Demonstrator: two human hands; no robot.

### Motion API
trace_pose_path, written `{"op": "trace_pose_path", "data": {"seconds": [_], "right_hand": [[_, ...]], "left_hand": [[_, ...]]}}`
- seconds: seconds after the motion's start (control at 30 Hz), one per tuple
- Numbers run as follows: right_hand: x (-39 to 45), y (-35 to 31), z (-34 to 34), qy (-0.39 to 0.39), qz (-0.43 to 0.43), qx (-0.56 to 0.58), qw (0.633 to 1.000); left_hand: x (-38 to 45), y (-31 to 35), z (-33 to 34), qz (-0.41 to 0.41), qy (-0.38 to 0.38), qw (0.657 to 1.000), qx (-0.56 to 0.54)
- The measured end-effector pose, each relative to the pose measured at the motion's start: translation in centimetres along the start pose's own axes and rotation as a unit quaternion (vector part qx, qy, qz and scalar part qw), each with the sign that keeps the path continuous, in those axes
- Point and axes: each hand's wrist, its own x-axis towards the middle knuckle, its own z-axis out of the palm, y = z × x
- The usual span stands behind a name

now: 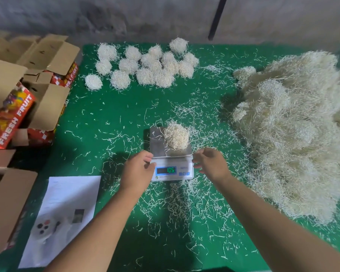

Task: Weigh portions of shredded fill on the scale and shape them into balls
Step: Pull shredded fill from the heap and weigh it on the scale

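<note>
A small digital scale [172, 169] sits mid-table with a steel pan and a lit green display. On the pan lies a loose clump of pale shredded fill [176, 136]. My left hand [138, 169] hovers at the scale's left front corner, fingers loosely curled, holding nothing. At the right front corner my right hand [211, 162] hangs with relaxed fingers, also empty. Several finished fill balls [143, 64] are grouped at the back of the table. A big heap of loose fill [294, 130] covers the right side.
The green table cover [106, 118] is littered with stray shreds. Open cardboard fruit boxes [28, 91] stand along the left edge, with another box [6, 209] nearer me. A printed paper sheet [65, 214] lies at the front left. A grey wall runs behind.
</note>
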Motion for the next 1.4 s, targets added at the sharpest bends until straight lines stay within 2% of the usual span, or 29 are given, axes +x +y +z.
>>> {"op": "trace_pose_path", "data": {"seconds": [0.23,0.43,0.5,0.57,0.7,0.77,0.8,0.83,0.87,0.9,0.97,1.0,1.07,1.1,1.13,1.17,1.2,1.27,1.3,1.33,1.4], "right_hand": [[2.0,1.5,-1.3,-0.011,0.020,-0.010,1.000],[4.1,2.8,-2.9,-0.047,0.030,-0.032,0.998],[4.9,3.2,-3.3,-0.050,0.035,-0.035,0.998],[5.8,3.6,-3.6,-0.048,0.045,-0.031,0.997],[7.8,3.7,-4.1,-0.068,0.054,-0.048,0.995],[8.6,3.5,-4.3,-0.068,0.068,-0.003,0.995],[8.8,3.2,-4.3,-0.065,0.087,0.057,0.992],[8.9,2.9,-4.3,-0.066,0.111,0.122,0.984],[9.0,2.5,-4.3,-0.076,0.135,0.182,0.971],[9.0,2.2,-4.1,-0.092,0.155,0.226,0.957],[8.4,1.5,-3.5,-0.118,0.171,0.257,0.944],[7.9,1.1,-3.1,-0.126,0.168,0.247,0.946],[7.1,0.6,-2.2,-0.147,0.166,0.241,0.945],[6.7,0.5,-1.7,-0.163,0.178,0.265,0.933],[6.3,0.3,-1.2,-0.186,0.188,0.296,0.918],[6.0,0.1,-0.7,-0.204,0.185,0.314,0.909],[5.6,-0.2,-0.1,-0.223,0.173,0.306,0.909],[4.2,-0.8,1.6,-0.254,0.147,0.240,0.925],[3.6,-1.0,2.3,-0.261,0.145,0.219,0.929],[3.2,-1.0,2.8,-0.261,0.142,0.215,0.930],[2.5,-1.8,4.0,-0.245,0.138,0.216,0.935]], "left_hand": [[6.1,4.6,3.9,0.018,-0.078,0.994,0.076],[13.3,7.5,8.8,0.003,-0.177,0.971,0.159],[14.3,7.2,10.3,-0.006,-0.179,0.962,0.204],[14.4,6.3,11.3,0.002,-0.146,0.963,0.227],[13.4,5.0,12.1,-0.019,-0.069,0.985,0.157],[12.6,4.8,11.9,-0.074,-0.021,0.996,0.040],[12.1,5.1,11.7,-0.115,-0.014,0.991,-0.061],[11.5,5.6,11.3,-0.165,-0.021,0.969,-0.184],[11.1,5.8,11.0,-0.219,-0.036,0.926,-0.306],[10.4,5.8,10.8,-0.253,-0.053,0.890,-0.375],[8.5,5.8,11.0,-0.285,-0.080,0.843,-0.449],[7.8,6.5,10.8,-0.328,-0.096,0.799,-0.495],[6.0,6.7,10.1,-0.354,-0.109,0.773,-0.515],[5.0,5.9,9.8,-0.354,-0.110,0.743,-0.557],[3.8,6.4,9.2,-0.326,-0.126,0.762,-0.545],[2.9,6.1,9.0,-0.308,-0.126,0.804,-0.493],[2.5,6.3,8.5,-0.301,-0.147,0.816,-0.471],[1.9,6.3,7.7,-0.260,-0.185,0.897,-0.305],[1.6,5.9,7.3,-0.220,-0.176,0.938,-0.201],[1.5,5.5,7.0,-0.177,-0.156,0.964,-0.126],[1.7,4.6,5.9,-0.123,-0.127,0.982,-0.066]]}}
